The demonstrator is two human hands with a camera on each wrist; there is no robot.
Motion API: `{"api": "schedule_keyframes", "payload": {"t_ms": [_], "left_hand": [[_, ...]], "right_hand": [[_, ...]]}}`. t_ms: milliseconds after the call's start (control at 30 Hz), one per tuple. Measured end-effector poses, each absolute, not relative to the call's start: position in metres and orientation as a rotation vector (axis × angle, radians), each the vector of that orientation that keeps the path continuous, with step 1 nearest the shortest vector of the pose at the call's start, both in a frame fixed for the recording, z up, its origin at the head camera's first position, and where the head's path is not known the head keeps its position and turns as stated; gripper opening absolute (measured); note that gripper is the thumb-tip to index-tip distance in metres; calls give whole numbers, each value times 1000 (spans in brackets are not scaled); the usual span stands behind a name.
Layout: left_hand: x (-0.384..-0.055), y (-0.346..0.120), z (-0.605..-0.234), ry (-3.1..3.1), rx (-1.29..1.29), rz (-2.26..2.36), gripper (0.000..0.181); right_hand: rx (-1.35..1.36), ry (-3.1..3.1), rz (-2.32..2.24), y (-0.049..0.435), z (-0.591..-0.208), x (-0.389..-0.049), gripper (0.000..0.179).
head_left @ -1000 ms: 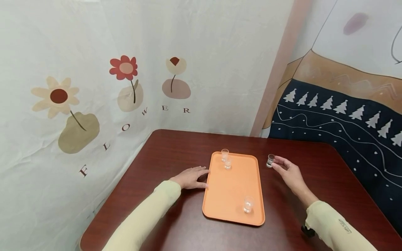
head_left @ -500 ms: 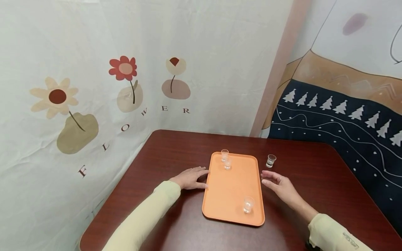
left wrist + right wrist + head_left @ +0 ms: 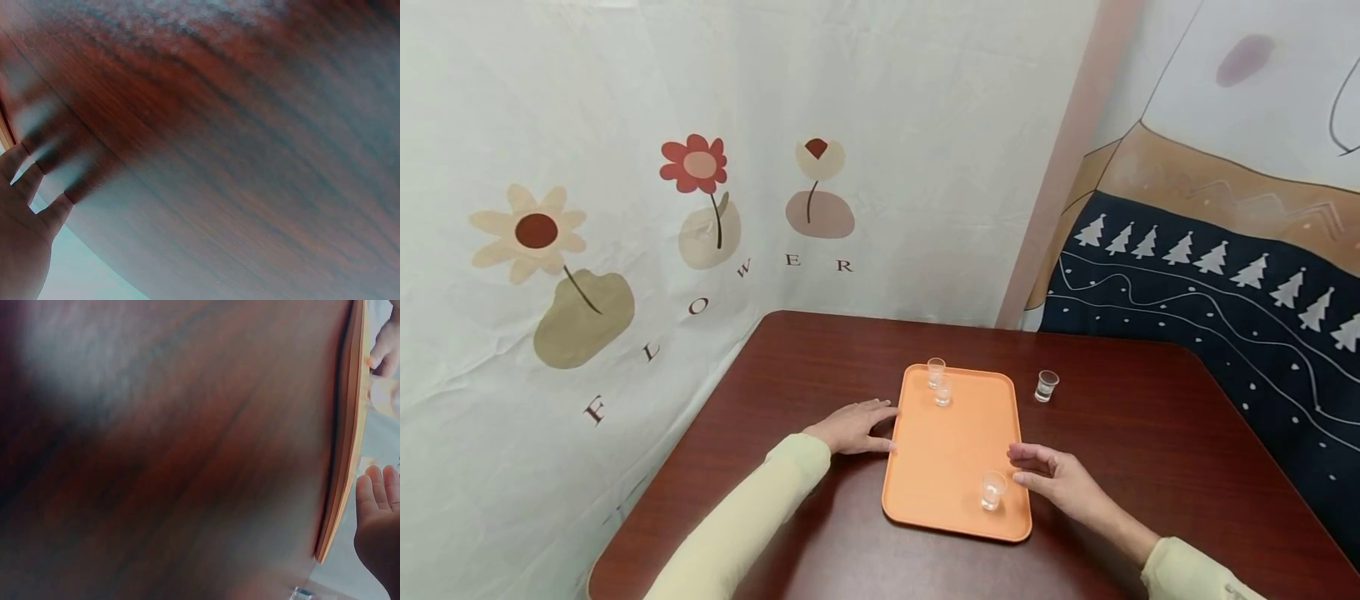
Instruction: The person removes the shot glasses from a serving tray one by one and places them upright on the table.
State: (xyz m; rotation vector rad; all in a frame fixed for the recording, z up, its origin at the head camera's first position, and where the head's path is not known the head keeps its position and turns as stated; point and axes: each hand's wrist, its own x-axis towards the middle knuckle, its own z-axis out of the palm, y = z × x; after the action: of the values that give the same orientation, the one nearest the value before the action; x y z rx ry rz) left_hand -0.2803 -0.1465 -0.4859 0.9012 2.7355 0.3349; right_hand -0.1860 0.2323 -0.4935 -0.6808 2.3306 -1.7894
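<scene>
My left hand rests at the left edge of an orange tray, its fingers and thumb stretched out to the rim. Over the tray's right edge, my right hand holds nothing, its fingers loosely bent. Just left of that thumb a small clear shot glass stands upright near the tray's front right corner. Two more shot glasses stand close together at the back left: a rear glass and a front glass. On the table, right of the tray's far corner, stands another shot glass.
The dark red wooden table runs back to a white curtain printed with flowers and letters. A navy and tan printed cloth hangs at the right. In the right wrist view, the tray rim rises beside the hand.
My right hand has let go of the shot glass on the table and moved toward me and left, to the tray's right edge. My left hand has stayed put.
</scene>
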Motion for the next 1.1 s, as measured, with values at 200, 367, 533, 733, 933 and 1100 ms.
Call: {"api": "schedule_keyframes", "payload": {"t_ms": [200,367,533,733,933,1100], "left_hand": [[-280,-146,-486,2735,900,339,73],[-280,-146,-485,2736,890,348,73],[-280,-146,-486,2740,889,338,73],[-280,-146,-487,2739,884,336,74],[-280,-146,-487,2738,888,339,74],[-280,-146,-487,2734,884,337,75]], "right_hand": [[-790,2283,-1753,226,-497,-182,45],[-800,2250,-1727,222,-499,-180,46],[-813,2196,-1711,220,-502,-179,48],[-795,2268,-1630,217,-500,-181,42],[-784,2298,-1601,214,-501,-183,33],[-803,2274,-1656,212,-503,-182,25]]}}
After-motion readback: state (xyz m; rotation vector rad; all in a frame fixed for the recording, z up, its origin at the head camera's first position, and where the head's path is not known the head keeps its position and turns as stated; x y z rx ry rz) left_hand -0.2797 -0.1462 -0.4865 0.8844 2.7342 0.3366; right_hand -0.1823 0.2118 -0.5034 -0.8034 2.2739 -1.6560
